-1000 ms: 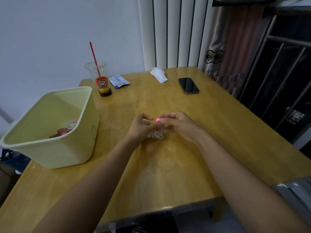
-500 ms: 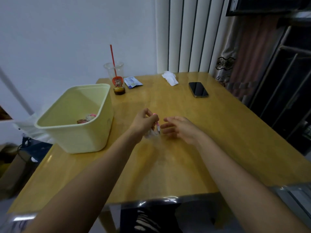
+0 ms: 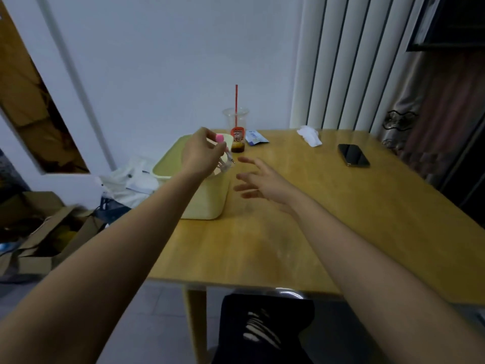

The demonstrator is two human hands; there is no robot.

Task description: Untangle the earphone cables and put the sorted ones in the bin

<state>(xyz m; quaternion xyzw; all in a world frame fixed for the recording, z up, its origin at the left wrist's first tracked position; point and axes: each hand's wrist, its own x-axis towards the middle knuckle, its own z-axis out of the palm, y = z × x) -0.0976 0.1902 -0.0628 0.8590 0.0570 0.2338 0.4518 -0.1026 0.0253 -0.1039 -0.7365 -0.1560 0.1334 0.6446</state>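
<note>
Head view, the hand-off to the container. The left hand (image 3: 202,152) is poised over the pale yellow bin (image 3: 207,203), its thumb and fingers curled in a pinch round a small coiled earphone bundle (image 3: 223,165); a pink end (image 3: 220,138) shows above the fingertips and the metal plug (image 3: 232,160) pokes out down and to the right. The bundle hangs below the fingers, so its long axis runs roughly top to bottom, and it appears to lie inside the line of the bin's right rim, near the far right corner of the opening rather than over its middle. The bin therefore lies straight beneath and somewhat to the left of the held cable. The right hand (image 3: 262,179) is to the right of the bin, above the table (image 3: 288,237), fingers spread and nearly straight, holding nothing and apart from both cable and bin. The left hand is thus the nearer, and alone carries the cable. Judged from this layout, the coming move calls for a loosening of the pinch, perhaps after a slight shift leftward, since the plug sits close to the rim and could catch on it. A cup with a red straw (image 3: 236,127) stands just beyond the bin, a phone (image 3: 353,155) well to the right
</note>
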